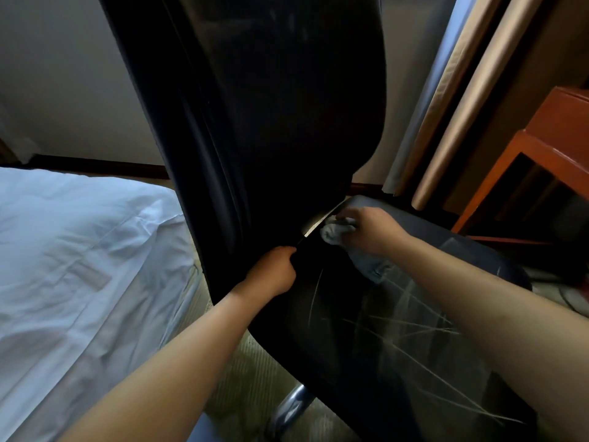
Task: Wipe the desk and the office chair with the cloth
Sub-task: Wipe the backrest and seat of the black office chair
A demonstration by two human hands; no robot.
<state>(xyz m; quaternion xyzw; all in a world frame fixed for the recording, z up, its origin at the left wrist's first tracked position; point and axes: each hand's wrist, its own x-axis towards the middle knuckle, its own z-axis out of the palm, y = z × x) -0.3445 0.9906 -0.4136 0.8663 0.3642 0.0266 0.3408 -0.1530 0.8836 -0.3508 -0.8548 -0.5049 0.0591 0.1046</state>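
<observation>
Black office chair point(255, 122) fills the centre; its seat shows pale scratch lines. Right hand point(369, 231) grips a bunched grey cloth point(338, 231) at the seat's rear, by the backrest base. Left hand point(274, 272) curls onto the chair at the seat-back join. White bed point(79, 250) lies left of the chair, wooden desk point(541, 154) right, curtains point(462, 106) behind.

Both hands point(271, 272) point(369, 231) reach forward, fingers curled.

Black office chair point(255, 122) with pale scratch lines, grey cloth point(338, 232), white bedsheet point(79, 250), reddish-brown desk point(548, 148).
</observation>
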